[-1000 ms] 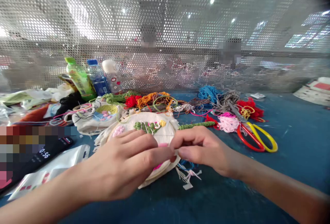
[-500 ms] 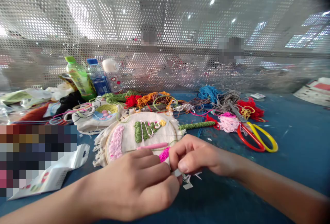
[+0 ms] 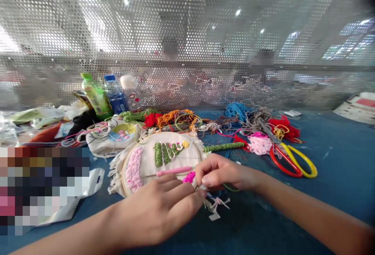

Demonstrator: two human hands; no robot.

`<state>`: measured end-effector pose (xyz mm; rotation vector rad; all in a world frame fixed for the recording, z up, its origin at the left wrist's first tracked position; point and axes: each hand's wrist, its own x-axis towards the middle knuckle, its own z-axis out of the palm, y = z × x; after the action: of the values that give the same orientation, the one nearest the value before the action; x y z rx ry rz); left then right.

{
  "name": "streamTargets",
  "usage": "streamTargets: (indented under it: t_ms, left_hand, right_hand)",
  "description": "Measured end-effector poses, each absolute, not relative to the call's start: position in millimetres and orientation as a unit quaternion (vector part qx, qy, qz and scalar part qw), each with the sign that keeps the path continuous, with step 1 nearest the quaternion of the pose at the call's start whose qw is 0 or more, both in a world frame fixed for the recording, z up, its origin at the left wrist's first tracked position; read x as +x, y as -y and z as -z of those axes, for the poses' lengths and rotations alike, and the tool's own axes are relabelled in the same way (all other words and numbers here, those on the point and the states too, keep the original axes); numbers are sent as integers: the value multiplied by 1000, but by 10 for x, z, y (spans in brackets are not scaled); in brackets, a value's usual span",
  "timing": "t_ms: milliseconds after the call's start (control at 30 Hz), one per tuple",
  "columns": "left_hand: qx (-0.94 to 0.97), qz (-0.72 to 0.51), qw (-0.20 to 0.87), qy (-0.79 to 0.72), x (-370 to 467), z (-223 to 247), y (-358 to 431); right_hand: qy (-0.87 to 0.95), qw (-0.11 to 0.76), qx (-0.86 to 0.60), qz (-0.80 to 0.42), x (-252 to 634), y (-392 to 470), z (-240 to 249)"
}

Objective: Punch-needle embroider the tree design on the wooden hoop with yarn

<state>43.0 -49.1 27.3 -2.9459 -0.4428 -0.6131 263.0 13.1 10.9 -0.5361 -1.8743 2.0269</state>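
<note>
At the near right edge of the embroidery hoop (image 3: 125, 178), both my hands meet around a small white piece (image 3: 202, 187). My right hand (image 3: 221, 172) pinches it between thumb and fingertips. My left hand (image 3: 164, 210) lies palm down with its fingers bent toward the same piece; its fingertips are partly hidden. The hoop's cream cloth carries a green stitched tree (image 3: 165, 154), a pale pink looped band (image 3: 134, 169) and a bright pink patch (image 3: 189, 176). Across the cloth rests a pink-handled tool (image 3: 175, 171) with a thin metal end. Loose white threads (image 3: 215, 204) and scraps lie below my fingers.
Red-and-yellow scissors (image 3: 314, 172) lie at right beside pink yarn (image 3: 260, 144). Tangled yarn (image 3: 177, 118) runs along the back, near a second embroidered piece (image 3: 101, 141). Several bottles (image 3: 115, 94) stand back left before a perforated metal screen (image 3: 187, 24). A white packet (image 3: 70, 204) lies left.
The view has tilted slightly, so things sit lower. My left fingers have straightened a little, and my right hand has shifted slightly at the hoop's edge. A green strand now shows beneath my right hand.
</note>
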Motion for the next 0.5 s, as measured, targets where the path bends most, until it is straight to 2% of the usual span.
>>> streamTargets:
  t_ms: [100,167,267,333,500]
  left_hand:
    - [-959,212,50,179,436,-211,456]
    - [-943,241,37,227,439,-189,417]
    - [-897,276,-59,341,421,-178,332]
    - [-853,303,-152,396,401,-173,278]
    - [-769,391,-320,392,399,-161,259]
  right_hand:
    - [740,232,-216,-593,2628,-177,-111]
    - [810,318,-228,-436,2643,-190,-146]
    - [865,398,-215,-218,2687,-172,-220]
    - [880,387,-216,-170,2698,-128,-262]
    - [913,274,-210,-218,2594,16,-288]
